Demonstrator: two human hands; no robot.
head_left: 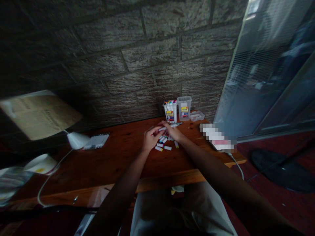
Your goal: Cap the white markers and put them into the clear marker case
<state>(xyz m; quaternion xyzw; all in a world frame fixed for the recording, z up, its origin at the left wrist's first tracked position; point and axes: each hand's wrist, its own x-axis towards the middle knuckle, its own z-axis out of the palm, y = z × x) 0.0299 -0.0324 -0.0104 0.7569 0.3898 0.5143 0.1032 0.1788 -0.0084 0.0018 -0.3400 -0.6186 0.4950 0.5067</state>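
A white marker (pixel 161 129) lies between my two hands over the wooden table. My left hand (pixel 150 139) is closed around it, and a small red spot shows by the fingers. From the other side, my right hand (pixel 171 130) has its fingers bent over the marker's far end; their tips are partly hidden. Just beyond the right hand is another pale marker with a grey tip (pixel 176 125). Below both hands, several short white marker pieces (pixel 167 148) with coloured ends lie loosely together; I cannot tell whether they are caps.
At the back stand a clear box packed with markers (pixel 170 111) and another clear box (pixel 184 108), beside a small clear lid or tray (pixel 197 116). To the left are a row of white pens (pixel 97 141), a lamp (pixel 77 140) and a paper bowl (pixel 41 164). A cabled, blurred-out device (pixel 218 137) lies right.
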